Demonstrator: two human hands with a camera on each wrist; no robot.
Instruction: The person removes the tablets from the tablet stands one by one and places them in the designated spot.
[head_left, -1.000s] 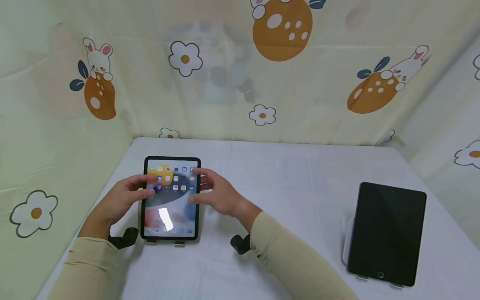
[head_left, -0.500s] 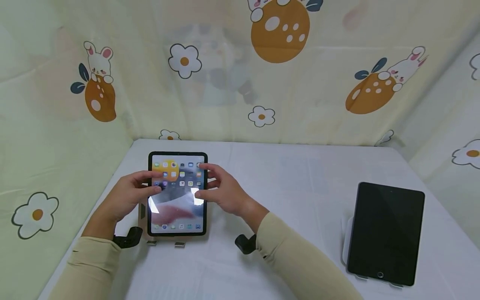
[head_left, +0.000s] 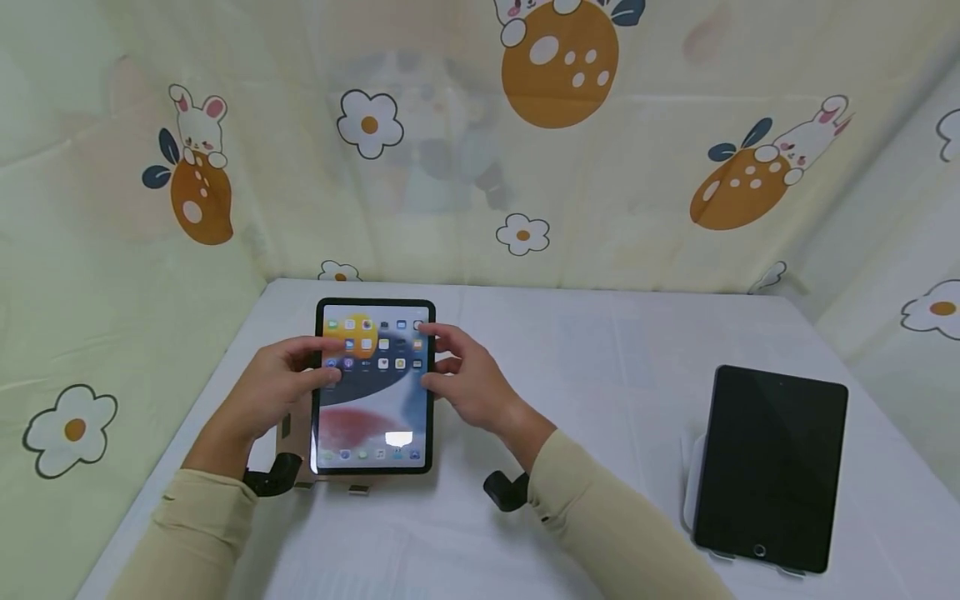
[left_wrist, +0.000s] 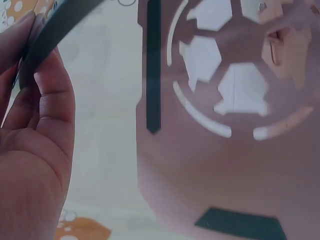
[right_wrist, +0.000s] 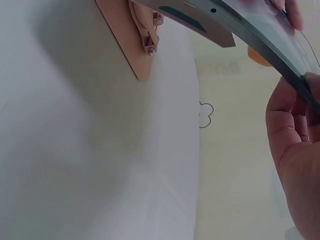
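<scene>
A tablet (head_left: 371,408) with a black frame has its screen lit with app icons. My left hand (head_left: 273,383) grips its left edge, thumb and fingertip over the screen side. On the opposite edge, my right hand (head_left: 480,383) pinches the tablet between thumb and fingers. Behind it, partly hidden in the head view, is a rose-coloured stand (left_wrist: 200,170) with hexagonal cutouts and dark pads (left_wrist: 240,222). The right wrist view shows the tablet's edge (right_wrist: 260,47) apart from the stand's plate, and the stand's base (right_wrist: 122,40) on the table.
At the right, a second tablet (head_left: 772,467) with a dark screen leans on a white stand (head_left: 694,483). The table has a white cloth (head_left: 585,375). A patterned curtain (head_left: 442,183) encloses the back and sides.
Both hands have moved the lit tablet to the right and slightly upward in the head view, off the stand, whose left side now shows. The dark tablet stays in place.
</scene>
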